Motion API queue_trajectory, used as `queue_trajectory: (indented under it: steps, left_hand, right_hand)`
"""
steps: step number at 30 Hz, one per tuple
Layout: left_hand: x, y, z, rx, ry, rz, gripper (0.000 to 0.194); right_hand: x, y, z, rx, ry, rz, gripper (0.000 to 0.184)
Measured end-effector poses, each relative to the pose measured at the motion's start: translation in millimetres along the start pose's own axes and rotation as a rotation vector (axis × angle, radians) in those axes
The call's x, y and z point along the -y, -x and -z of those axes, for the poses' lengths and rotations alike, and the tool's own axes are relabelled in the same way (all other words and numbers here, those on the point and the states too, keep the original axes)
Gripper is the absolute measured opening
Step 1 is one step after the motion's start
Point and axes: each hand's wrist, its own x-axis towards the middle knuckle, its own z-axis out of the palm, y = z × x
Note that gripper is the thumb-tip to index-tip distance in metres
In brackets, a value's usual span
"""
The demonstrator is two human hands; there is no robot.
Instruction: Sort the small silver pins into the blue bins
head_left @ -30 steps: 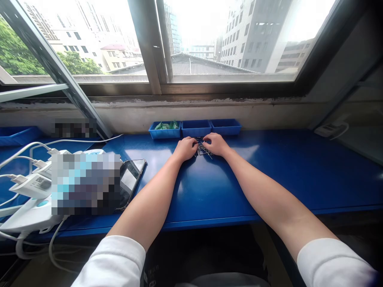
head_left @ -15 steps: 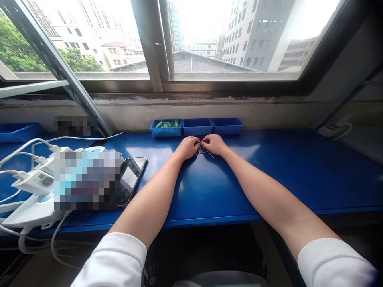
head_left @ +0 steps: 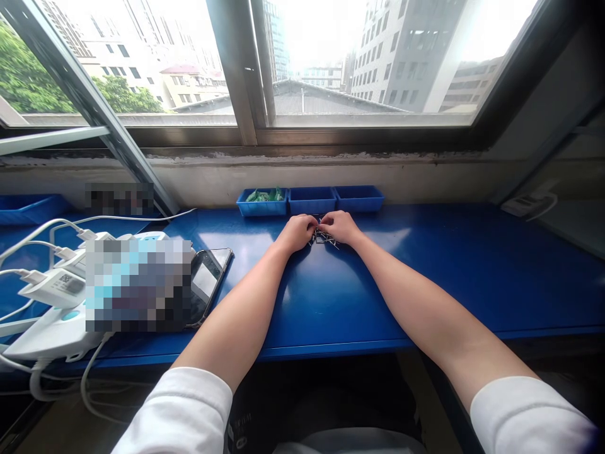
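Head view: curled left hand [head_left: 299, 232] and right hand [head_left: 341, 226] over thin metal pieces [head_left: 326, 238], probably for precision; could not tell grip.

Overexposed daylight from the window [head_left: 321, 50] glares off the tabletop [head_left: 312, 302], the right side dim.

Two bare forearms in white sleeves [head_left: 189, 400] reach forward across a glossy blue tabletop [head_left: 331, 302]. The left grip [head_left: 297, 232] and right grip [head_left: 341, 227] sit close together, fingers curled inward over a small heap of thin metal pins [head_left: 327, 239]; what each pinches is too small to tell. Just beyond stand three blue bins in a row: the left bin [head_left: 262, 208] holds green packets [head_left: 265, 195]. A phone [head_left: 212, 277] lies at the left, near a white power strip [head_left: 50, 334] with chargers. Behind, a window [head_left: 321, 57] shows buildings.
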Motion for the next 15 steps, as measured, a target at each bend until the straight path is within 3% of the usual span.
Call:
queue_trajectory:
  steps: [15]
  left_hand:
    - [3.8, -1.3, -2.9, -0.008, 0.023, -0.002, 0.025]
  right_hand:
    - [1.0, 1.9, -1.0, -0.016, 0.025, 0.028, 0.016]
